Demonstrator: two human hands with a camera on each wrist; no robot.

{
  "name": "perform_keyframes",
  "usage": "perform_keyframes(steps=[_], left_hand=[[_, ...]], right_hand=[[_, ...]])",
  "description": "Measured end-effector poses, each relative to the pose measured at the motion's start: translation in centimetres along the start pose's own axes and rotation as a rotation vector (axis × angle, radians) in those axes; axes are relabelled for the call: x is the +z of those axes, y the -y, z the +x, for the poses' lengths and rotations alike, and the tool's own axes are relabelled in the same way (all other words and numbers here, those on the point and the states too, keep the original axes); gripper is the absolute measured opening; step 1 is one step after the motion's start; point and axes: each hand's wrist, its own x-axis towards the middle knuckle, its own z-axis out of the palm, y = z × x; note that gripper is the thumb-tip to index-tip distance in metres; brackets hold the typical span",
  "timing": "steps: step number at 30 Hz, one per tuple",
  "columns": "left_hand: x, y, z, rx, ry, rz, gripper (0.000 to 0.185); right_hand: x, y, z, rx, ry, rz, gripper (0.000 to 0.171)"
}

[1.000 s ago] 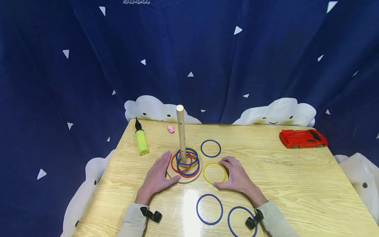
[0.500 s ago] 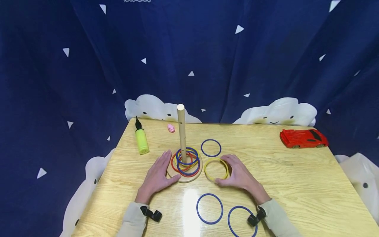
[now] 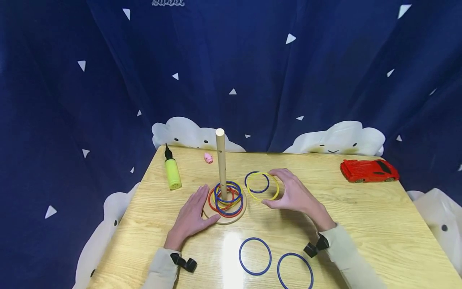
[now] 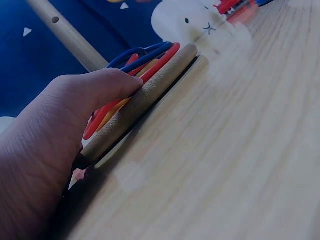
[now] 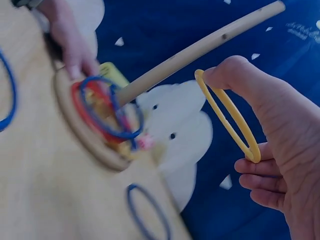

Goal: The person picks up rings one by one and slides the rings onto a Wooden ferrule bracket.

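A wooden peg (image 3: 221,160) (image 5: 200,50) stands upright on a round wooden base (image 3: 231,218) (image 4: 150,97) with several red, blue and yellow rings (image 3: 227,196) (image 5: 105,112) stacked round it. My left hand (image 3: 191,216) (image 4: 55,130) lies flat on the table, its thumb against the base's left rim. My right hand (image 3: 294,196) (image 5: 280,150) holds a yellow ring (image 3: 262,186) (image 5: 227,115) lifted off the table, to the right of the peg, pinched between thumb and fingers.
One blue ring (image 3: 257,181) lies behind the lifted ring, two more (image 3: 254,256) (image 3: 295,271) near the front edge. A green bottle (image 3: 172,171) and a small pink toy (image 3: 208,157) sit back left. A red toy car (image 3: 369,170) is at the far right.
My right hand has picked the yellow ring up off the table and carried it up and away from me, toward the peg. The left hand has stayed put.
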Motion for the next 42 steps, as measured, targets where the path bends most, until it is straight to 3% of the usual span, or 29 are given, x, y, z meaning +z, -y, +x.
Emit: perform_keyframes(steps=[5, 13, 21, 26, 31, 42], left_hand=[[0.1, 0.1, 0.1, -0.011, 0.012, 0.003, 0.112], [0.2, 0.1, -0.1, -0.014, 0.013, -0.003, 0.111], [0.2, 0.1, -0.2, -0.021, 0.016, -0.005, 0.112], [0.2, 0.3, 0.0, -0.014, 0.009, 0.005, 0.112], [0.2, 0.3, 0.0, -0.017, 0.014, 0.01, 0.113], [0.1, 0.3, 0.1, -0.024, 0.02, 0.011, 0.112]], right_hand=[[-2.2, 1.6, 2.7, -0.089, -0.056, 0.02, 0.089], [-6.1, 4.5, 7.3, -0.283, -0.219, 0.119, 0.089], [-8.1, 8.2, 11.1, -0.459, -0.335, 0.211, 0.087], [-8.1, 9.7, 13.0, -0.51, -0.316, 0.176, 0.088], [-7.2, 10.1, 14.1, -0.494, -0.262, 0.174, 0.088], [-3.1, 8.4, 13.0, -0.385, -0.119, 0.106, 0.088]])
